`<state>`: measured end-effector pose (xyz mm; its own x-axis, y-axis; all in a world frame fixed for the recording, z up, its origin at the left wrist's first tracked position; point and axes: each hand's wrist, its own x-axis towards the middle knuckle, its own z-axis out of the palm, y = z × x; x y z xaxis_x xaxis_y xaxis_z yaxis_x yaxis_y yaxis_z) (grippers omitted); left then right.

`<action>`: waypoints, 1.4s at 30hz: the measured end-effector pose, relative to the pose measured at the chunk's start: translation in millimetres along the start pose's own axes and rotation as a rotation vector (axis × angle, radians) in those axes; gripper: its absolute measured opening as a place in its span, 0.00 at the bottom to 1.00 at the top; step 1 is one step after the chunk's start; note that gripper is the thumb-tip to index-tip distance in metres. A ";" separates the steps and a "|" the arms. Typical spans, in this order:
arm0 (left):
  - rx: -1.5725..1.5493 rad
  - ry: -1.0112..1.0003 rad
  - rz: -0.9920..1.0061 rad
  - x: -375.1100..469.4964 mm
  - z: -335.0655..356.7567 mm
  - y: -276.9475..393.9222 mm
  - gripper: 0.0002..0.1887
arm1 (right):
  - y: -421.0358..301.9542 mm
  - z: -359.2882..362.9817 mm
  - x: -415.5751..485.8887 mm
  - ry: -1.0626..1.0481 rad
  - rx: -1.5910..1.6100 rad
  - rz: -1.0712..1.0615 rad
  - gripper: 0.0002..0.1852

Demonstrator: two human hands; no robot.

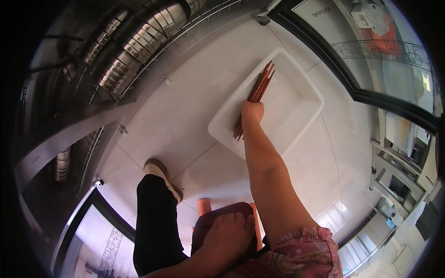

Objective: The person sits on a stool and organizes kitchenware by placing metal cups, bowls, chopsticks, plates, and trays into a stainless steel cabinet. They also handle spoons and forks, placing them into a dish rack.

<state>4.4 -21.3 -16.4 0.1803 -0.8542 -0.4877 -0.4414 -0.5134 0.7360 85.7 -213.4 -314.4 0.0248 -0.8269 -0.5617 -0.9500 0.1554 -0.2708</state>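
My right hand point(252, 111) grips a bundle of reddish-brown chopsticks point(261, 83) around the middle. The bundle points away from me over a white plastic tub point(266, 139) on the floor, along its left side. Whether the sticks touch the tub is not plain. My left hand point(227, 234) lies on the dark red seat point(201, 232) of a small stool with orange legs point(204, 207). Its fingers are bent over the seat, and I cannot tell if they grip it.
To the left, a metal cabinet's wire racks point(149, 64) carry stacked steel bowls point(142, 45). Black-framed glass doors point(313, 34) stand open at upper right and lower left point(104, 226). My shoe point(158, 170) is on the pale tiled floor point(187, 87). Kitchen units point(399, 180) line the right.
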 end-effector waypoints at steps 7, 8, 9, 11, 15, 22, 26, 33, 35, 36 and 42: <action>-0.007 -0.025 0.008 2.6 -0.2 -0.3 0.09 | -17.6 -2.4 -3.7 -0.173 0.051 0.033 0.16; -0.016 -0.036 0.001 3.1 -0.6 -0.3 0.09 | -19.3 -4.2 -3.5 -0.167 0.078 0.059 0.17; -0.005 -0.021 0.004 3.3 -0.4 0.0 0.09 | -20.3 -6.0 -3.4 -0.160 0.104 0.086 0.17; 0.017 0.009 0.010 3.4 0.2 0.3 0.09 | -18.9 -7.3 -3.6 -0.106 0.090 0.087 0.18; 0.012 -0.040 -0.007 3.7 -0.1 0.6 0.10 | -21.8 -14.9 -12.0 -0.126 -0.016 -0.028 0.18; -0.035 -0.099 -0.030 5.1 -0.8 -1.3 0.19 | -20.5 -11.8 -6.0 -0.128 0.011 0.032 0.19; -0.009 -0.083 -0.029 3.2 -1.8 -1.7 0.25 | -1.2 -9.4 10.4 0.005 0.108 -0.081 0.16; 0.022 -0.067 -0.003 1.4 2.3 -1.0 0.26 | 9.4 -54.0 30.1 -0.277 0.786 -0.295 0.15; 0.032 -0.066 0.014 2.2 2.5 0.0 0.26 | -0.6 -70.4 24.1 -0.223 0.849 -0.398 0.14; 0.033 -0.066 0.014 2.8 2.7 0.6 0.26 | -5.3 -76.8 20.1 -0.212 0.928 -0.413 0.13; 0.049 -0.113 0.000 7.7 1.9 3.1 0.28 | -7.7 -88.3 11.8 -0.210 1.060 -0.467 0.08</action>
<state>2.7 -29.3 -18.7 0.0812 -0.8377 -0.5400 -0.4846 -0.5066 0.7131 65.8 -272.1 -249.9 0.4463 -0.8330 -0.3270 -0.1043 0.3145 -0.9435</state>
